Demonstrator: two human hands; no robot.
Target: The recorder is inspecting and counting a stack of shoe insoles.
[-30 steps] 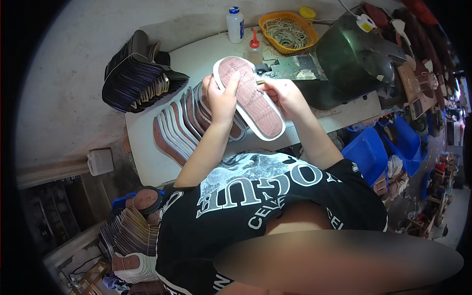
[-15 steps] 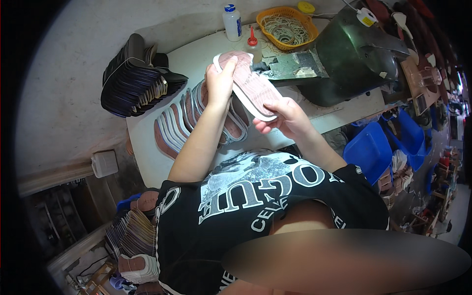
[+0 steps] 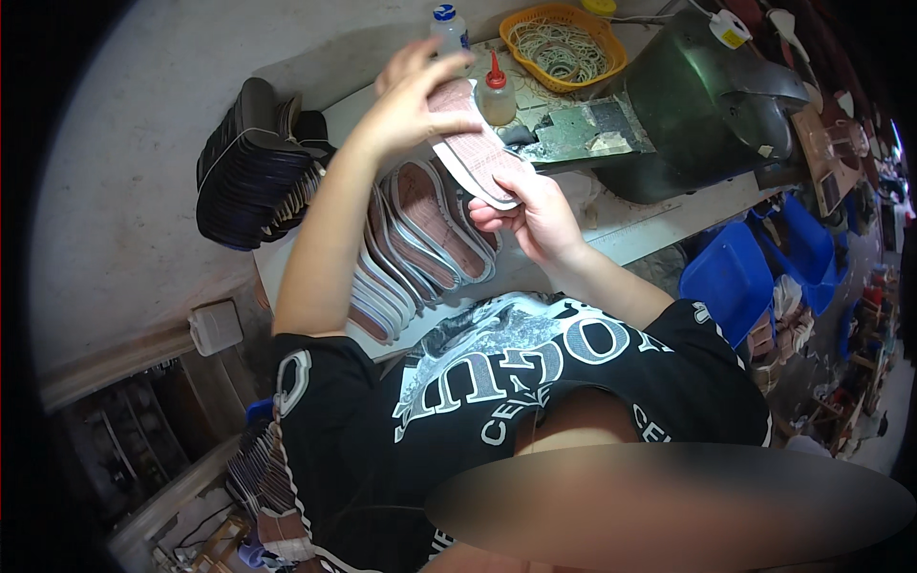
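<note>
left hand [image 3: 406, 100] raised since second ago, grip clamped on upper end of pink insole [image 3: 475, 143], fingers spread over it. insole now lifted off worktop [image 3: 630, 234], tilted on edge between both hands. right hand [image 3: 535, 215] below, grip pinching lower end. fanned row of insoles [image 3: 420, 239] lies under the hands. small glue bottle [image 3: 497, 91] just behind insole; orange basket [image 3: 564, 43] further right. seems inspection stage, not laying down.

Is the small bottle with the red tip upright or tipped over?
Upright. The bottle stands on the table with its red tip pointing up, beside the sole held by both hands.
</note>
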